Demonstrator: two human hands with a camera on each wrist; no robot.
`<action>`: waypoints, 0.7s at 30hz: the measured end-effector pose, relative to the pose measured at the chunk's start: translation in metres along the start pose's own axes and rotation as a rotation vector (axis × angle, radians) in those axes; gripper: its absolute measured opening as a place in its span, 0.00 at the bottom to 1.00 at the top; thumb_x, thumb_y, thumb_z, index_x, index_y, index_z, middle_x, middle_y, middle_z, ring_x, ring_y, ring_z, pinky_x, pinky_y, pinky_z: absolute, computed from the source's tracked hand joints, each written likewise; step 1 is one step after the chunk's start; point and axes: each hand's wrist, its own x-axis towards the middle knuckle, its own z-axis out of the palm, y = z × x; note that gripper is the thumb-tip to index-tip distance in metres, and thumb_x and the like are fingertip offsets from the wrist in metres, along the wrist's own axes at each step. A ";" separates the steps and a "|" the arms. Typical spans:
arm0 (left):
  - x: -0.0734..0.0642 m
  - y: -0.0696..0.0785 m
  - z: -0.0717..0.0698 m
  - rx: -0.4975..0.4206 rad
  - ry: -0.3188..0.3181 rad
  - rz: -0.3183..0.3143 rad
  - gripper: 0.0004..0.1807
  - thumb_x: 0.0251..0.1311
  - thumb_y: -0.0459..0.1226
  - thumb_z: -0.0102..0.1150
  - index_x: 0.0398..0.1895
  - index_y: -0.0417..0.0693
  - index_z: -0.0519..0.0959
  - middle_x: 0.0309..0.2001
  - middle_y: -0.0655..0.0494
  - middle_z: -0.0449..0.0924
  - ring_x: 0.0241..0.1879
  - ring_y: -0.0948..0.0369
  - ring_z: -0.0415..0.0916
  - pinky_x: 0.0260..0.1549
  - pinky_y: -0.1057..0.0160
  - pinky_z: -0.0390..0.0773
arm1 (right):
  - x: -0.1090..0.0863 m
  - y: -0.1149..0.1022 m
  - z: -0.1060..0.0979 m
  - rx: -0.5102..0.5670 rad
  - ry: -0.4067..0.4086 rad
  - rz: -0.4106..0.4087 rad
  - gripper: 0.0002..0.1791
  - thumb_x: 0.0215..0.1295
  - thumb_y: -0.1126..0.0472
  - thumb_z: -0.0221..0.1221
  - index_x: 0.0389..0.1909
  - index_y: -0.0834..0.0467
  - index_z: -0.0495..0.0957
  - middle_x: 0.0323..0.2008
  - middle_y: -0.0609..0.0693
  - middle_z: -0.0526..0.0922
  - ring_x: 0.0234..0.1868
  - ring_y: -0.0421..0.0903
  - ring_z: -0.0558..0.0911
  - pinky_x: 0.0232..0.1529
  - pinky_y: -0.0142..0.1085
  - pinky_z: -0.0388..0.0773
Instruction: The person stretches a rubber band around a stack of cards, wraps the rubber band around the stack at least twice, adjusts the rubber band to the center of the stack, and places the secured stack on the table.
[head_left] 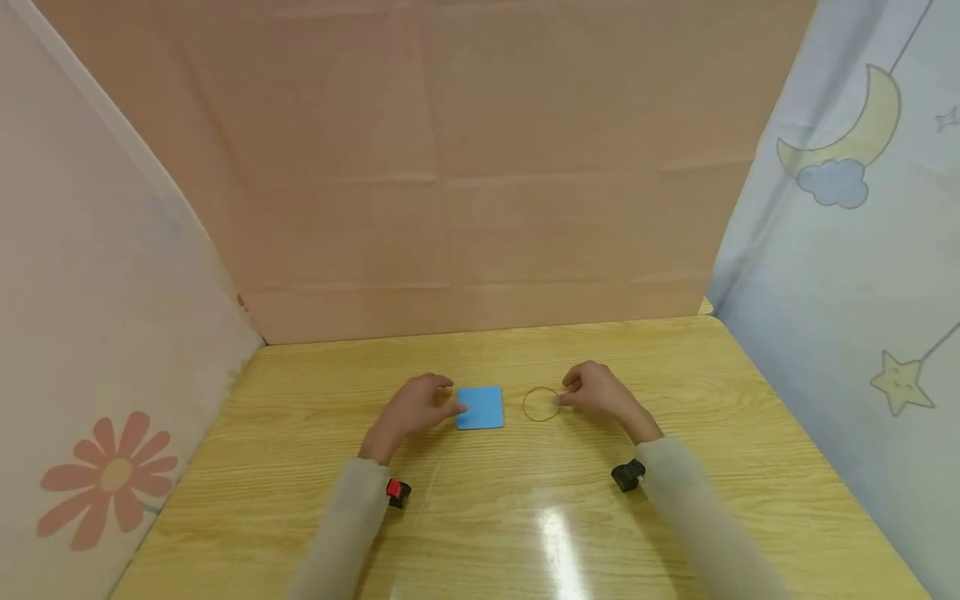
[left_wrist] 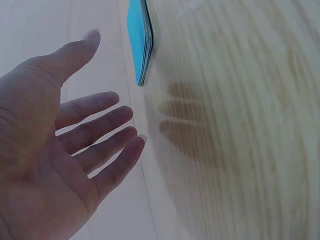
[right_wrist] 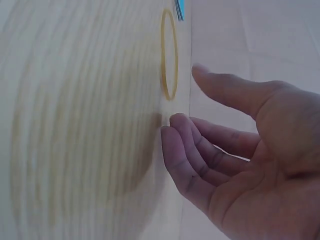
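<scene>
A blue square stack of thin sheets or cards (head_left: 481,407) lies flat on the table; its layered edge shows in the left wrist view. To its right lies a thin yellow rubber band (head_left: 525,408), spread into a loop. My left hand (head_left: 417,406) hovers at the stack's left side, fingers relaxed and thumb apart from the others, holding nothing. At the band's right side is my right hand (head_left: 597,390), its fingers loosely bent and nothing between them. In the right wrist view, the band (right_wrist: 163,60) lies just beyond the thumb and fingertips.
The wood-grain table (head_left: 480,517) runs back to a plain peach-coloured cloth (head_left: 450,208). Patterned cloths hang on both sides, with a flower (head_left: 115,475) at left and a moon (head_left: 862,125) at right. Each wrist wears a small black camera.
</scene>
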 end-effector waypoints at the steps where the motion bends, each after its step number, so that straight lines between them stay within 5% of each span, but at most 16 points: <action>1: 0.000 0.001 0.001 -0.005 -0.003 -0.003 0.35 0.68 0.54 0.69 0.69 0.39 0.78 0.67 0.44 0.81 0.70 0.44 0.76 0.70 0.42 0.76 | 0.001 0.000 0.002 0.010 0.003 0.003 0.23 0.68 0.56 0.70 0.53 0.71 0.82 0.49 0.63 0.87 0.48 0.54 0.86 0.51 0.50 0.86; 9: 0.004 0.002 0.013 0.013 -0.052 0.033 0.38 0.70 0.53 0.67 0.74 0.37 0.72 0.73 0.41 0.74 0.75 0.43 0.70 0.74 0.41 0.71 | 0.003 -0.001 0.013 0.036 0.055 0.057 0.14 0.65 0.60 0.71 0.43 0.68 0.85 0.38 0.59 0.88 0.32 0.46 0.84 0.36 0.39 0.84; 14: 0.008 0.003 0.018 0.089 -0.082 0.063 0.42 0.71 0.53 0.64 0.77 0.36 0.67 0.80 0.40 0.63 0.82 0.38 0.55 0.79 0.39 0.62 | 0.005 -0.004 0.016 0.023 0.061 0.081 0.09 0.65 0.60 0.71 0.35 0.64 0.88 0.32 0.54 0.88 0.27 0.43 0.79 0.30 0.34 0.77; 21: 0.011 0.007 0.021 0.168 -0.114 0.073 0.45 0.73 0.55 0.61 0.81 0.36 0.60 0.84 0.40 0.53 0.85 0.39 0.46 0.81 0.39 0.57 | 0.004 -0.012 0.015 0.017 0.044 0.093 0.22 0.67 0.62 0.69 0.12 0.55 0.75 0.12 0.41 0.59 0.18 0.41 0.58 0.26 0.33 0.60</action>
